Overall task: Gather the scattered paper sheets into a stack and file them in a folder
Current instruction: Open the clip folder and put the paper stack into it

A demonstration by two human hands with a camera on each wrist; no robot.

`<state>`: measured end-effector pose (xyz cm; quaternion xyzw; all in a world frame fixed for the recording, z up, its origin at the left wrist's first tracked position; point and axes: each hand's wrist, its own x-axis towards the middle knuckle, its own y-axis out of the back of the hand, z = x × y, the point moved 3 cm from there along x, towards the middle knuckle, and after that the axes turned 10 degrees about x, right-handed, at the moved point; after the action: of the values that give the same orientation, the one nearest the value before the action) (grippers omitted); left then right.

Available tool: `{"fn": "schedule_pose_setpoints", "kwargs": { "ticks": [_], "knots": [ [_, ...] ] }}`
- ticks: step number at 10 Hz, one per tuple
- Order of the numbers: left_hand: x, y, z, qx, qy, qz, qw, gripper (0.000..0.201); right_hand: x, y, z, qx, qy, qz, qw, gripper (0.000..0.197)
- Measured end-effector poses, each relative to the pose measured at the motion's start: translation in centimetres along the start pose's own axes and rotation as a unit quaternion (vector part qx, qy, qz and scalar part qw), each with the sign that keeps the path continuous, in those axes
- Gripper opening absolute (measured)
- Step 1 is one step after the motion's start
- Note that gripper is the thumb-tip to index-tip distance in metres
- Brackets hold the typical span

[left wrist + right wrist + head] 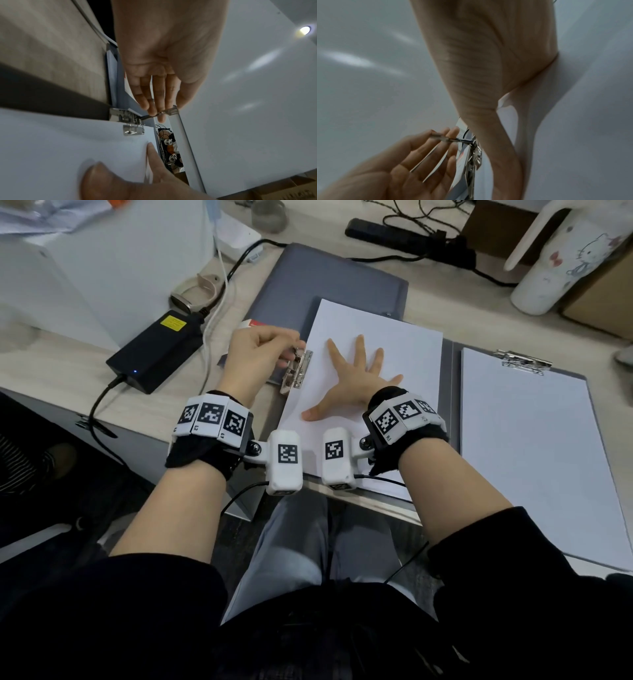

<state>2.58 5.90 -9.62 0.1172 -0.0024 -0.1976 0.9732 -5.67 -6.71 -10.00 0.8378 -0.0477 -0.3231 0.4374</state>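
Observation:
A white paper stack (pixel 387 347) lies on the left half of an open grey folder (pixel 329 282). My right hand (pixel 356 381) presses flat on the stack with its fingers spread. A metal clip (pixel 297 371) sits at the stack's left edge. My left hand (pixel 291 350) pinches the clip's raised lever. In the left wrist view the lever (pixel 169 111) sits between the left hand's fingertips (pixel 154 109), above the clip base (pixel 126 117) and the paper (pixel 51 142). The right wrist view shows my right hand (pixel 488 67) on the paper and my left hand (pixel 419 155) at the clip (pixel 474 155).
The folder's right half holds another white sheet (pixel 534 446) under a top clip (pixel 524 362). A black power adapter (pixel 157 347) with cables lies left of the folder. A white box (pixel 102 268), a power strip (pixel 394 234) and a white bottle (pixel 565 258) stand behind.

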Motion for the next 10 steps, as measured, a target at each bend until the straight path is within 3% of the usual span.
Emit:
{"fn": "schedule_pose_setpoints", "kwargs": {
  "ticks": [1,2,4,8,10],
  "knots": [
    [-0.7,0.4,-0.2,0.003,0.009,-0.014,1.0,0.015,-0.1,0.0,0.0,0.001,-0.001,0.003,1.0,0.133],
    [-1.0,1.0,-0.5,-0.009,0.059,-0.015,0.998,0.018,-0.2,0.0,0.0,0.005,0.0,0.005,1.0,0.133],
    [-1.2,1.5,-1.2,0.075,0.18,-0.039,0.98,0.021,-0.2,0.0,0.1,0.016,0.006,0.012,1.0,0.134],
    [-0.7,0.8,-3.0,0.213,0.159,0.043,0.963,0.03,0.0,-0.1,0.2,0.025,0.014,0.014,0.999,0.133],
    [-1.2,1.2,-2.6,0.212,0.155,0.024,0.965,0.024,-0.2,-0.2,0.3,0.037,0.022,0.03,0.999,0.131]
  ]
}}
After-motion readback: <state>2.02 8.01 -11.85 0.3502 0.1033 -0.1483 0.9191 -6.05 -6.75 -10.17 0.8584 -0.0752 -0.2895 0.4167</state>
